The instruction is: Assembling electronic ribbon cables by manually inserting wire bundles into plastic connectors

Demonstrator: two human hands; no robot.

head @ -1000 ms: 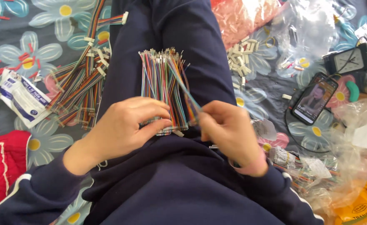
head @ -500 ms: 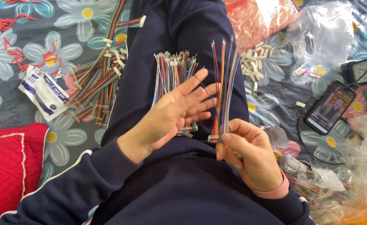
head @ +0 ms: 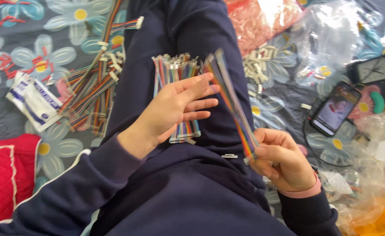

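I am looking down on a quilt (head: 26,65) with a flower print, where the sorting work is lying in several lots, and I am judging the job to be in mid-course. A loose pile (head: 94,94) of rainbow ribbon leads is spreading over the quilt at the left, beside a white packet (head: 34,101), and it is looking untidy, so I am taking it as still to be handled. A neater stack (head: 177,94) of the same leads is resting on the thigh (head: 201,35), its white plug ends pointing away from me, and I am reading that as the finished share. Clear bags (head: 328,39) and a scatter of white connectors (head: 259,69) are lying to the right, with a phone (head: 336,109) just beyond them. The left hand (head: 175,111) is lying flat and open over the stack, fingers stretched, its fingertips touching the held bundle but gripping nothing. The right hand (head: 282,159) is closing round the lower end of a bundle (head: 229,96) of leads, which is standing up at a slant between the two hands; its far end is blurring, so I cannot count the leads.
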